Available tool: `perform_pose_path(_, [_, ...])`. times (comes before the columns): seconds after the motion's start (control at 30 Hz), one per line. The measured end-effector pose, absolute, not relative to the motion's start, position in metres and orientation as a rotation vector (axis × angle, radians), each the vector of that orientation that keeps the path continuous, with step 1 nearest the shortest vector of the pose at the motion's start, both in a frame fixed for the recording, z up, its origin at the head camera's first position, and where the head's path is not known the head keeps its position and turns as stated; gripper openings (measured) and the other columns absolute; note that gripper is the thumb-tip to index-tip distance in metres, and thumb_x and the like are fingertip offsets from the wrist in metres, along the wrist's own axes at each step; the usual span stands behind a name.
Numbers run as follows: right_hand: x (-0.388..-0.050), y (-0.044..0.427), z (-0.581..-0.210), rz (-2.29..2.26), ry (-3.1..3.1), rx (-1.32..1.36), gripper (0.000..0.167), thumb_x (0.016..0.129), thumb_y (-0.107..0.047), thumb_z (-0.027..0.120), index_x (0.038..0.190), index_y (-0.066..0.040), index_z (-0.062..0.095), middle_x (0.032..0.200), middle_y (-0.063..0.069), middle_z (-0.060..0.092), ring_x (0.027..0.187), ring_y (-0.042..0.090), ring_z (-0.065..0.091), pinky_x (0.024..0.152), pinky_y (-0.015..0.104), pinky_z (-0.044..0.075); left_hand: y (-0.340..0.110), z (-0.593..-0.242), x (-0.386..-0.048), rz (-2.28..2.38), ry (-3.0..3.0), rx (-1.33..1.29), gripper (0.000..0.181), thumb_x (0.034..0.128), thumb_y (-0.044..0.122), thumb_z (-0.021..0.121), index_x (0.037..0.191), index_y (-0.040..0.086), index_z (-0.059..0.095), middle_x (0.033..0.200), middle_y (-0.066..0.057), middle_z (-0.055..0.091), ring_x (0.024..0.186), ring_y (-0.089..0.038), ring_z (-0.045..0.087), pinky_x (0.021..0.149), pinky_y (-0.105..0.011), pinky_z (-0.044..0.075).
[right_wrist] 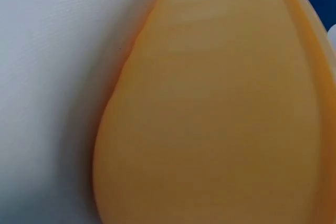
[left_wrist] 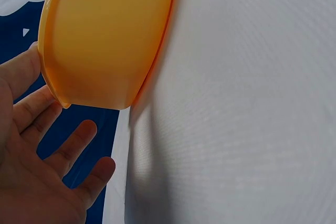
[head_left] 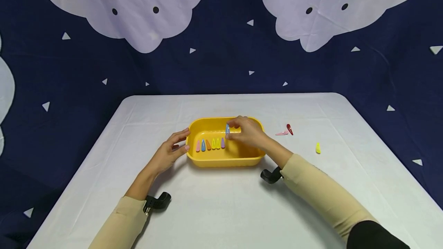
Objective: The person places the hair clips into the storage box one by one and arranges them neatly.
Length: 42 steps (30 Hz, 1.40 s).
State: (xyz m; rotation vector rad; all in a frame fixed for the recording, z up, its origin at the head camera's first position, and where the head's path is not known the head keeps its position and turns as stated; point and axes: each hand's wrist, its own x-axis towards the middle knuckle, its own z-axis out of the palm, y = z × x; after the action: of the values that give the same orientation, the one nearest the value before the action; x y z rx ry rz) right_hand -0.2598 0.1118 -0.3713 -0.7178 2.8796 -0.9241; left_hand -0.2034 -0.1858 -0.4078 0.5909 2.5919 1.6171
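A yellow plastic tray [head_left: 225, 163] stands on the table. Over its inside, my right hand [head_left: 247, 130] pinches a blue snap hair clip [head_left: 227, 130] between thumb and fingers, holding it roughly upright. Below that clip, several hair clips form a row in the tray: pink [head_left: 198, 146], blue [head_left: 203, 145], orange [head_left: 208, 144], two yellow [head_left: 213, 143] and purple [head_left: 223, 143]. My left hand [head_left: 169, 152] touches the tray's left rim with spread, fairly straight fingers, also visible in the left wrist view. The right wrist view shows only the tray's outer wall [right_wrist: 210, 108], not the hand.
On the white table [head_left: 221, 210], right of the tray, lie a pink hair clip [head_left: 282, 133], a dark red one [head_left: 290, 129] touching or nearly touching it, and a yellow one [head_left: 318, 148] farther right. A dark blue cloth with clouds [head_left: 221, 60] hangs behind the table.
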Motion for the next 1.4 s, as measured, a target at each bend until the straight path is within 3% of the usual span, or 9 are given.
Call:
perform_pose_path(0.67, [-0.268,0.107,-0.391,-0.866,2.806,-0.655,0.051,0.08,-0.036,0.074,0.121,-0.008,0.062,0.115,0.007,0.065,0.105,0.023,0.057,0.093,0.038,0.047,-0.186,-0.41,-0.204,1.617,2.594,0.59,0.051,0.0938,0.019,0.058,0.141,0.007,0.044,0.152,-0.01,0.034,0.134,-0.035,0.04,0.106,-0.056,0.035])
perform_pose_path(1.03, [-0.268,0.104,-0.394,-0.704,2.791,-0.617,0.049,0.079,-0.035,0.074,0.119,-0.008,0.064,0.114,0.006,0.062,0.107,0.023,0.048,0.098,0.036,0.042,-0.186,-0.409,-0.204,1.631,2.59,0.609,0.05,0.0939,0.017,0.058,0.141,0.006,0.043,0.152,-0.011,0.034,0.132,-0.036,0.041,0.105,-0.057,0.035])
perform_pose_path(1.27, [-0.268,0.103,-0.396,-0.6,2.798,-0.689,0.045,0.079,-0.036,0.074,0.115,-0.009,0.067,0.126,0.007,0.059,0.118,0.025,0.046,0.105,0.038,0.037,-0.186,-0.409,-0.204,1.631,2.589,0.607,0.05,0.0937,0.018,0.058,0.14,0.006,0.044,0.152,-0.01,0.034,0.133,-0.035,0.041,0.106,-0.057,0.035])
perform_pose_path(1.4, [-0.268,0.103,-0.397,-0.569,2.809,-0.707,0.046,0.079,-0.038,0.075,0.115,-0.011,0.067,0.126,0.006,0.059,0.116,0.025,0.046,0.104,0.037,0.038,-0.186,-0.409,-0.203,1.63,2.587,0.609,0.05,0.0936,0.017,0.059,0.14,0.006,0.044,0.152,-0.011,0.034,0.133,-0.035,0.04,0.106,-0.057,0.035])
